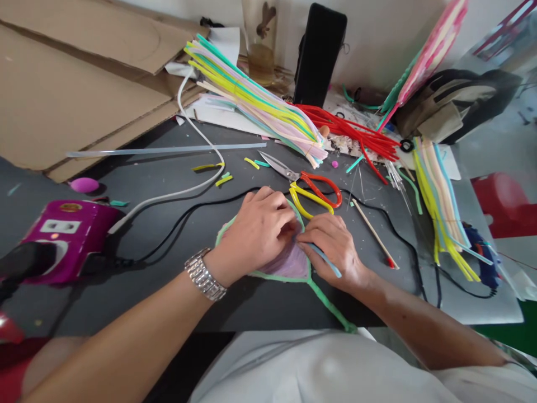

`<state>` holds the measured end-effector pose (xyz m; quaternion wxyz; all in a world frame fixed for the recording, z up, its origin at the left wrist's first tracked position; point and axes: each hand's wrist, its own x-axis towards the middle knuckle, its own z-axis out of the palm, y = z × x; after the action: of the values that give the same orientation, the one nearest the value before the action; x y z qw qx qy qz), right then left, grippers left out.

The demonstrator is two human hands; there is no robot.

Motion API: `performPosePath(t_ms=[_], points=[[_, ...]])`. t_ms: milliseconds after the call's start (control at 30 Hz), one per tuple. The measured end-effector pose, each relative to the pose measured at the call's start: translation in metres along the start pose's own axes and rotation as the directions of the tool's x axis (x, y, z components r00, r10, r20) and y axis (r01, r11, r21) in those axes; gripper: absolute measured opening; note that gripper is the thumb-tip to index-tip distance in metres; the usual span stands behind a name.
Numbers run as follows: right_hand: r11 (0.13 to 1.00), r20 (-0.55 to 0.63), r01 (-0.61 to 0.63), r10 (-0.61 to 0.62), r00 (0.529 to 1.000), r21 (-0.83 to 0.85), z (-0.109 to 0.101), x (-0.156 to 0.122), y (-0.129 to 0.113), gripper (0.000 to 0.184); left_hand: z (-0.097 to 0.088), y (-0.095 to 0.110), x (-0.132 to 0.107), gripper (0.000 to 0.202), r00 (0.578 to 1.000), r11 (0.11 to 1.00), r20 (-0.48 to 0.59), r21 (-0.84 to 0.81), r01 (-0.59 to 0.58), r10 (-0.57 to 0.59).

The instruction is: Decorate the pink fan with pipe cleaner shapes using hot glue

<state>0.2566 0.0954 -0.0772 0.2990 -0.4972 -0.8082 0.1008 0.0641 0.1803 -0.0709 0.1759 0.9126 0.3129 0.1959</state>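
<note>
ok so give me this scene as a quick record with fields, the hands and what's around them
surface: dark table
left hand: wears a metal watch, lies on the green-edged purple shape, fingers curled
right hand: holds a pale blue strip at the shape's right edge
just beyond the hands: scissors with red and yellow handles, black cable
right of the hands: thin stick with a red tip
far left: magenta power strip
back: bundle of coloured straws, cardboard
</note>
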Motion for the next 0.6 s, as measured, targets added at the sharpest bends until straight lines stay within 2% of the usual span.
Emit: performPosePath(t_ms=[300,433,600], points=[[0.999,0.016,0.002,-0.001,1.0,-0.039,-0.001,0.001,0.0,0.012,-0.002,0.007,0.001,0.01,0.998,0.998,0.009,0.001,0.069,-0.069],[1.0,0.007,-0.011,0.011,1.0,-0.022,0.0,0.0,0.001,0.011,-0.003,0.002,0.002,0.01,0.996,0.995,-0.005,-0.061,0.085,-0.085],[1.0,-0.034,0.014,-0.014,0.999,-0.012,-0.001,0.001,0.002,0.008,-0.016,-0.015,0.001,0.009,0.982,0.974,-0.137,-0.207,0.097,-0.127]])
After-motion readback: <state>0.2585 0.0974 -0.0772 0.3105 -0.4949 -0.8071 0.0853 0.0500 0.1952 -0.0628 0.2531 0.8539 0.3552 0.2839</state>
